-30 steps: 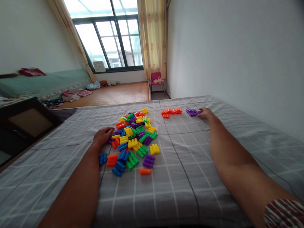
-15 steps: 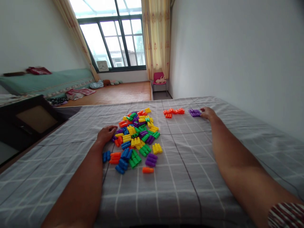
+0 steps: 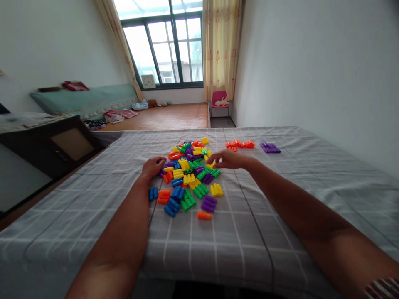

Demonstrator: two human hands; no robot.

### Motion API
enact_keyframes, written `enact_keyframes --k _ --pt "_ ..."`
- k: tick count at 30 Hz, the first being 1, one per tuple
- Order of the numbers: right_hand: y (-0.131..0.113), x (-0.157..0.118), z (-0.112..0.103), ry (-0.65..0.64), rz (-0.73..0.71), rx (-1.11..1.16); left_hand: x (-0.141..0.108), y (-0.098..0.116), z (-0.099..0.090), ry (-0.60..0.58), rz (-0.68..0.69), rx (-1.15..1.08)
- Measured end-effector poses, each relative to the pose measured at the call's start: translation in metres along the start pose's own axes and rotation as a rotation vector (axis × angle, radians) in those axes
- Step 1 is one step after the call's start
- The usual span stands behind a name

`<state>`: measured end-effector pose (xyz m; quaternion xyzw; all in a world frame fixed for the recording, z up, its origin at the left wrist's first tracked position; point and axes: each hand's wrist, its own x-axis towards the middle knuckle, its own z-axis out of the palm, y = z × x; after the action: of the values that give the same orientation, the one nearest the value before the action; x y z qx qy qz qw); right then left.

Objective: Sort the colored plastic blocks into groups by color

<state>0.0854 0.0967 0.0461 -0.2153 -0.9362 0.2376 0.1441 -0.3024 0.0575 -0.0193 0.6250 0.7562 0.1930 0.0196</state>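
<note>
A heap of plastic toy blocks (image 3: pixel 188 179), each like joined bottle-shaped tubes, lies on the table in yellow, green, blue, orange and purple. My left hand (image 3: pixel 152 167) rests against the heap's left edge with its fingers curled together. What those fingers hold, if anything, is hidden. Over the right edge of the heap is my right hand (image 3: pixel 229 159), fingers apart and bent downward, near yellow and green blocks. Toward the far right, a row of orange blocks (image 3: pixel 245 144) stands apart from the heap, with a purple group of blocks (image 3: pixel 270 147) beside it.
A grey checked cloth (image 3: pixel 243 232) covers the table. Close to me, a single orange piece (image 3: pixel 204 215) and a purple block (image 3: pixel 208 203) lie loose. Beyond are a low bed (image 3: pixel 174 116), a pink chair (image 3: pixel 220 99) and a dark cabinet (image 3: pixel 59 145). A white wall (image 3: pixel 311 74) runs along the right.
My right hand has left the purple group and moved left to the heap. The purple group stays where it was. My left hand keeps its place, while the whole view has shifted slightly.
</note>
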Motion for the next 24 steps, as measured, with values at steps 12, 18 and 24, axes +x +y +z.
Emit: enact_keyframes --k 12,18,24 --pt "-0.011 0.011 0.038 -0.105 -0.079 -0.097 0.000 0.002 -0.001 0.003 -0.011 0.015" --pt "-0.009 0.011 0.032 -0.265 0.016 0.002 0.000 0.002 -0.002 0.004 -0.004 -0.002" --pt "-0.017 0.010 0.031 -0.265 -0.043 -0.002 0.003 -0.002 0.000 0.014 0.003 0.029"
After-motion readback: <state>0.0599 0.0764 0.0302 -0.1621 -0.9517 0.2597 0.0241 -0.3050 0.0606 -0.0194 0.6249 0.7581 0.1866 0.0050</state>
